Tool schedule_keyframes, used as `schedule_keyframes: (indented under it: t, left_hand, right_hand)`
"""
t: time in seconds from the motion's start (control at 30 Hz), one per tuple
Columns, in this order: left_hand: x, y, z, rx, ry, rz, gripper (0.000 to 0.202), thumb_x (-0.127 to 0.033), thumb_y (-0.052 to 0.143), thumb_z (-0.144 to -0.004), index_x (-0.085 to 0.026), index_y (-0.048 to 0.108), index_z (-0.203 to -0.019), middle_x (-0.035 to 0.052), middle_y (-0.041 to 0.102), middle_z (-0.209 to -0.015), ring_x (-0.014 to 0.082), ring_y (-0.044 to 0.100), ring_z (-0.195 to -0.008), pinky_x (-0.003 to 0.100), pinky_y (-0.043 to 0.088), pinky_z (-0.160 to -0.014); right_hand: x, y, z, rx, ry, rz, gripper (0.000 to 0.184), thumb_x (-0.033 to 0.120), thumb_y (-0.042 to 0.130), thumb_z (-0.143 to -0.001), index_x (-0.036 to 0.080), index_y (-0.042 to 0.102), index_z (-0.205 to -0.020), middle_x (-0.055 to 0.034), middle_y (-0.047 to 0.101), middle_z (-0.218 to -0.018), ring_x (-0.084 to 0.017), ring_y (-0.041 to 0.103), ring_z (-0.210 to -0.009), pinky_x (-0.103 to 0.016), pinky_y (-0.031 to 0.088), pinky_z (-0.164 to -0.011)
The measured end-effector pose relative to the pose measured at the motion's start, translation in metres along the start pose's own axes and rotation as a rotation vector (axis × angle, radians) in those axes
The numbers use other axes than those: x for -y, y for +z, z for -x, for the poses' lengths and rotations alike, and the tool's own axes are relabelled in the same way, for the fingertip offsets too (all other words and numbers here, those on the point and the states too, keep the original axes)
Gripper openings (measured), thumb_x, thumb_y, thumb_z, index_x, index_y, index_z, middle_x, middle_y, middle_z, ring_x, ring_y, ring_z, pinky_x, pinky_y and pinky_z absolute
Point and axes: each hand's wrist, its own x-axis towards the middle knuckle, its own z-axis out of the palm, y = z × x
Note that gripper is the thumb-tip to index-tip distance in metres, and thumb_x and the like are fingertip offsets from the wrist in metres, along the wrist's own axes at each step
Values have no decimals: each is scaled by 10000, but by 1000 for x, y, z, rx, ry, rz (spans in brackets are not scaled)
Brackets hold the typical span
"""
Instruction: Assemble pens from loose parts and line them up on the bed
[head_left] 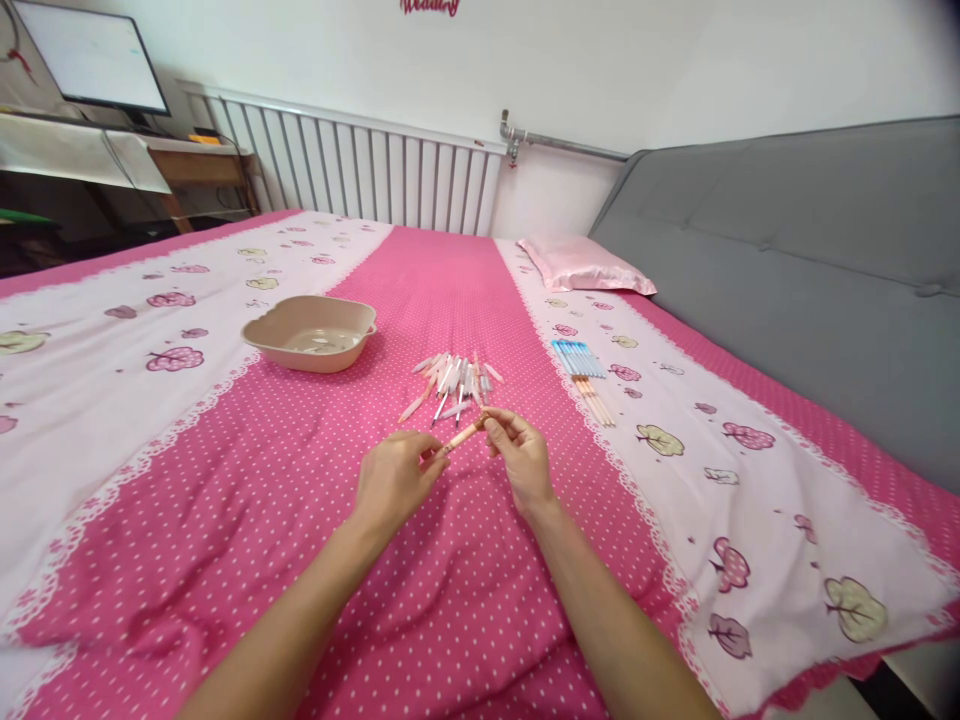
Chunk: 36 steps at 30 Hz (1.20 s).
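Observation:
Between my two hands is a slim peach pen [463,436] with a brown end, tilted up to the right. My left hand [397,475] pinches its lower left end. The fingers of my right hand [521,455] close on its brown upper end. Just beyond my hands lies a loose pile of pens [456,382], pink, white and clear, pointing in many directions. To the right, a row of blue-capped pens [577,358] lies side by side. Several peach pens with brown ends [594,400] line up just below that row.
A beige plastic basin [307,357] stands on the bed left of the pile. The pink dotted bedspread [300,560] has wrinkles near me. A pink pillow [585,264] lies at the back right, before the grey padded headboard [787,210]. A white radiator [345,160] lines the far wall.

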Motion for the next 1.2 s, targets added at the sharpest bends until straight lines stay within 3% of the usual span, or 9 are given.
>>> schedule_keyframes:
  t: [0.23,0.47,0.63,0.87,1.2]
  left_hand:
    - [-1,0,0,3,-14,67,188,-325,556,-772,-179,674,-777,32,672,-715,166,576,-639,257,378,-566]
    - [-2,3,-1,35,-160,358,223,-393,640,-677,-173,674,-694,14,641,-589,156,560,-543,247,369,-505]
    - [1,7,-3,-6,-251,678,278,-403,691,-616,-144,644,-703,29,646,-619,152,576,-554,244,418,-515]
    - [8,8,-4,-73,-286,810,298,-401,694,-622,-131,599,-703,16,607,-597,125,555,-528,226,407,-502]
    - [8,9,-5,-112,-317,813,290,-386,717,-595,-140,577,-657,-5,574,-561,117,535,-507,219,394,-482]
  right_hand:
    - [1,0,0,-7,20,-14,315,357,699,-699,176,661,-954,-27,670,-822,-70,512,-596,-182,384,-512]
    - [4,2,3,24,67,15,489,373,702,-705,194,578,-1143,-22,649,-830,-69,517,-628,-182,401,-557]
    - [1,4,7,136,104,78,417,392,697,-707,180,592,-1050,-30,645,-852,-94,564,-711,-196,426,-615]
    - [-3,9,12,430,192,137,386,333,771,-617,158,587,-907,-34,651,-814,-132,619,-755,-256,464,-710]
    - [-11,15,18,444,286,91,401,305,810,-544,147,602,-848,9,624,-698,-92,579,-604,-209,443,-601]
